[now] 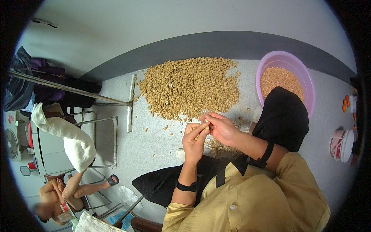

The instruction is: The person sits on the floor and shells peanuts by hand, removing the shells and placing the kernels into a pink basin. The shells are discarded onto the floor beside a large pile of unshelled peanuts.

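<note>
My left hand (pixel 193 145) and my right hand (pixel 224 129) meet in front of my lap, both with fingertips closed on a peanut (pixel 206 127). Something pale, apparently more peanuts, shows in the curl of my left fingers. Just past my hands a broad heap of unshelled peanuts (pixel 188 87) covers the floor along the wall. Broken peanut shells (pixel 221 148) lie beneath my hands, between my feet. On the right, partly behind my knee, stands a purple plastic basin (pixel 309 87) containing shelled peanut kernels (pixel 281 79).
Left of the heap stands a metal rack leg with a white foot bar (pixel 131 104). Chairs, one draped with a white cloth (pixel 78 148), fill the left side. Another person (pixel 58 191) sits at lower left. A white lidded bucket (pixel 342 146) and oranges (pixel 345 103) are far right.
</note>
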A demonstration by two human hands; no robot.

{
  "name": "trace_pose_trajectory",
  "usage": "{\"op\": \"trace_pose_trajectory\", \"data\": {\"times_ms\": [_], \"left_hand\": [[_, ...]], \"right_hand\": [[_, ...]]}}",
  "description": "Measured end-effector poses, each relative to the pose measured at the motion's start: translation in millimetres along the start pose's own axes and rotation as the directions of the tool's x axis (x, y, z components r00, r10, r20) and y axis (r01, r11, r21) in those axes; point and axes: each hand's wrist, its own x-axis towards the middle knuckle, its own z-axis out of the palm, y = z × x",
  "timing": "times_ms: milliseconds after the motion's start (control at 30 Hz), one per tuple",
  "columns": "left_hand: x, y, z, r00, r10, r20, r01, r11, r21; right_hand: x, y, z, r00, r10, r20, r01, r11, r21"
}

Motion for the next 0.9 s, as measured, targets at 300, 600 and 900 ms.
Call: {"op": "trace_pose_trajectory", "data": {"times_ms": [300, 600, 900], "left_hand": [[0.5, -1.6, 1.1, 0.979, -0.199, -0.037, 0.188, 0.963, -0.192], [4.1, -5.0, -10.6, 0.872, -0.487, 0.04, 0.389, 0.642, -0.661], [-0.5, -5.0, -11.3, 0.624, -0.599, 0.501, 0.78, 0.511, -0.362]], "right_hand": [[0.9, 1.3, -3.2, 0.999, 0.053, 0.003, -0.053, 0.998, 0.021], [5.4, -1.9, -5.9, 0.993, 0.074, -0.088, -0.08, 0.994, -0.071], [3.0, -33.0, -4.1, 0.947, -0.171, -0.274, 0.123, 0.975, -0.184]]}}
